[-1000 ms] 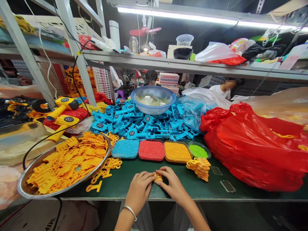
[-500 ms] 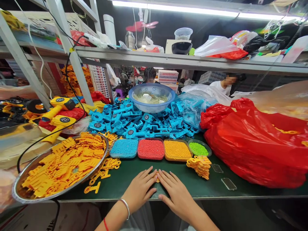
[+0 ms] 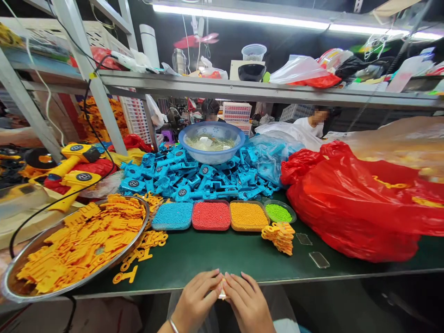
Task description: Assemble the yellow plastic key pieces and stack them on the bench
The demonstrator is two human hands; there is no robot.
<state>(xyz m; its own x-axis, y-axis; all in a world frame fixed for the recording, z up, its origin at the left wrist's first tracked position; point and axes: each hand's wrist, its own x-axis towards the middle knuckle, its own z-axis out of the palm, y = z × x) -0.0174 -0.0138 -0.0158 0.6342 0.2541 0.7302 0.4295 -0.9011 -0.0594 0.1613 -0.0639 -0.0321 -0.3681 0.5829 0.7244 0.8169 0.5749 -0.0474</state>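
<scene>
One small orange piece [image 3: 222, 292], mostly hidden, sits between the fingertips of two hands, the left hand [image 3: 198, 298] and right hand [image 3: 249, 300] both pinching it at the near edge of the table [image 3: 204, 256], well in front of the tray of red beads [image 3: 211, 228]. Beside that tray stand two more: one of blue beads [image 3: 170, 228] to its left, one of yellow [image 3: 249, 229] to its right. Farther right come one dish of green beads [image 3: 294, 215], one orange stack [image 3: 279, 239], two clear plates [image 3: 319, 260] and one red bag [image 3: 347, 222]. Left of it is one steel bowl [image 3: 147, 216] of orange pieces, too many to count; behind it, one blue bowl [image 3: 211, 158].
</scene>
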